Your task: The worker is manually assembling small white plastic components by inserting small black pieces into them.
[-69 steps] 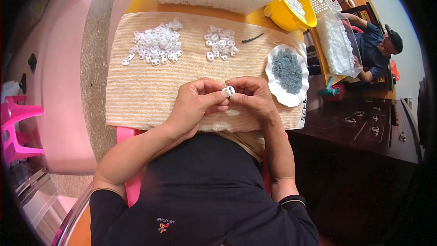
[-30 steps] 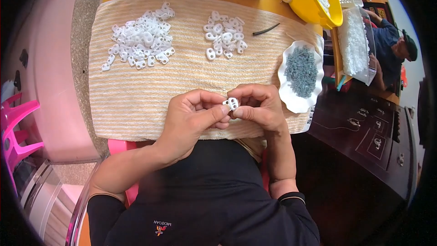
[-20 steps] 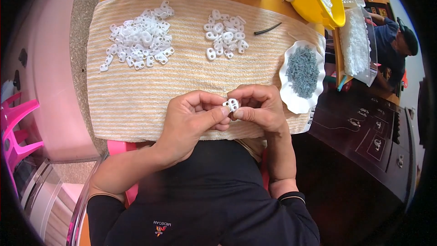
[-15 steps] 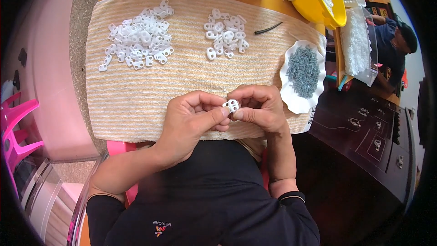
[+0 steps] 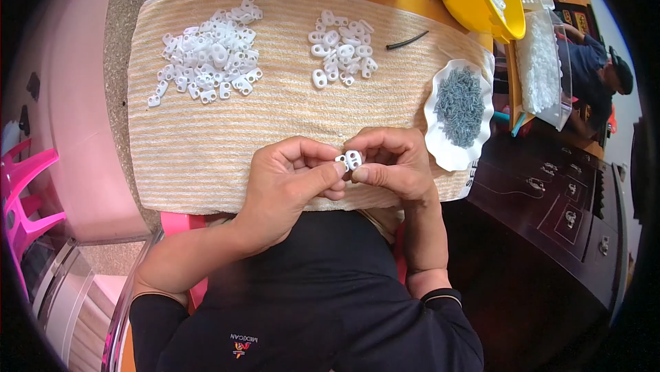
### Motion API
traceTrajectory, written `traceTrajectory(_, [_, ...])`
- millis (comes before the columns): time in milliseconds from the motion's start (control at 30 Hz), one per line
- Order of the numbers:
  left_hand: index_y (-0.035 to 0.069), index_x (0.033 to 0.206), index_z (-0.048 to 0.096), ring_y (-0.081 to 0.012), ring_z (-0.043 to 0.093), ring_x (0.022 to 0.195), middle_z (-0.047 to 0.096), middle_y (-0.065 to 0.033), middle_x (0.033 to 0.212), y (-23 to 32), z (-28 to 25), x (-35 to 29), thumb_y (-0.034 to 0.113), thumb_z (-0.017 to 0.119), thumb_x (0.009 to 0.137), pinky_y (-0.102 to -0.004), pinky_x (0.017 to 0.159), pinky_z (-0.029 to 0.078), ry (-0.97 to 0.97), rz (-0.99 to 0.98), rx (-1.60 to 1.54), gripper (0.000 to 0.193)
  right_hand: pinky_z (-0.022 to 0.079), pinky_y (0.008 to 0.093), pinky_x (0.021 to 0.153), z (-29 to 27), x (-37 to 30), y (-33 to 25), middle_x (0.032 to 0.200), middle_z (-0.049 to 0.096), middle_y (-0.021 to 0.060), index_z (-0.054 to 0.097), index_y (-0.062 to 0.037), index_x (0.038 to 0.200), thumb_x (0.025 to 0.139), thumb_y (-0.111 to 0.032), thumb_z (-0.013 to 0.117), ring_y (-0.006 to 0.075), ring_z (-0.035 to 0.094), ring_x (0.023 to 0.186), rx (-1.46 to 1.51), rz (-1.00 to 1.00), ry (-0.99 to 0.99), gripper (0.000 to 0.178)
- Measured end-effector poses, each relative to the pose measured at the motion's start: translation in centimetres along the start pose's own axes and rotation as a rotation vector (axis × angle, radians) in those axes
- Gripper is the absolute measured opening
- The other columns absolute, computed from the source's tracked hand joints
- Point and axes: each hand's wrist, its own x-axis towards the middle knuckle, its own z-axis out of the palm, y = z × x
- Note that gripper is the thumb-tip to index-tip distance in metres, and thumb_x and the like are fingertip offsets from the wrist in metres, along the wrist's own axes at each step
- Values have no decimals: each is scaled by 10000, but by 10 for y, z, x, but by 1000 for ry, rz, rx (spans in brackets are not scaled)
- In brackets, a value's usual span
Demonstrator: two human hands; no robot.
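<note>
My left hand (image 5: 292, 172) and my right hand (image 5: 399, 166) meet over the near part of a striped towel (image 5: 199, 145). Between their thumbs and forefingers they pinch a small white plastic cord lock (image 5: 353, 159) with two holes in its face. A second white part with holes (image 5: 341, 159) sticks out beside it at my left fingertips; how far the two are joined cannot be made out. Both hands are closed. Ahead of them lie a larger pile of flat white holed parts (image 5: 213, 56) at left and a smaller pile of rounded two-hole parts (image 5: 342, 50).
Right of my hands, a white scalloped dish (image 5: 450, 162) holds many small grey springs (image 5: 459, 107). A thin black rod (image 5: 407, 40) lies near the far edge. Beyond are a yellow basin (image 5: 474, 11) and clear bins of white parts (image 5: 540, 69). Another person (image 5: 595, 62) is at far right.
The white parts at my fingertips have turned very slightly. My hands stay in nearly the same place, and the view has shifted a little.
</note>
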Motion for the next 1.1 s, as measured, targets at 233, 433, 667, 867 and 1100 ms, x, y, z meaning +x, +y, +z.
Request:
traceTrajectory(233, [-46, 982, 613, -125, 651, 718, 668, -104, 832, 1, 0, -1, 11, 655, 864, -254, 670, 563, 3, 3, -6, 137, 548, 291, 768, -3, 0, 2, 961, 667, 148, 623, 99, 1068, 771, 58, 719, 188, 659, 877, -18, -20, -12, 315])
traceTrajectory(433, [-43, 980, 611, -125, 651, 727, 670, -106, 835, 1, 1, -1, 15, 655, 866, -252, 674, 559, 3, 5, -4, 135, 552, 297, 767, -3, 0, 3, 975, 663, 150, 618, 100, 1081, 772, 61, 716, 192, 658, 882, -23, -17, -21, 327])
traceTrajectory(667, [-42, 976, 609, -127, 652, 725, 671, -113, 847, 0, 0, 0, 17, 654, 867, -252, 669, 561, -3, 4, 8, 132, 557, 306, 772, -2, 0, 3, 979, 666, 155, 616, 100, 1086, 769, 73, 712, 197, 661, 883, -16, -13, -13, 332])
traceTrajectory(867, [-16, 990, 620, -122, 653, 720, 681, -102, 855, -3, -1, 1, 43, 635, 885, -263, 670, 571, -11, 19, 29, 121, 558, 306, 774, -4, 0, 3, 980, 668, 156, 620, 98, 1082, 764, 80, 714, 195, 662, 883, -32, -16, -25, 332])
traceTrajectory(1100, [-15, 999, 618, -124, 653, 728, 680, -101, 863, -2, -1, 0, 48, 636, 887, -262, 680, 570, -28, 14, 31, 130, 561, 304, 768, -4, 0, 4, 979, 669, 155, 622, 95, 1085, 770, 75, 712, 192, 663, 877, -38, -28, -32, 328])
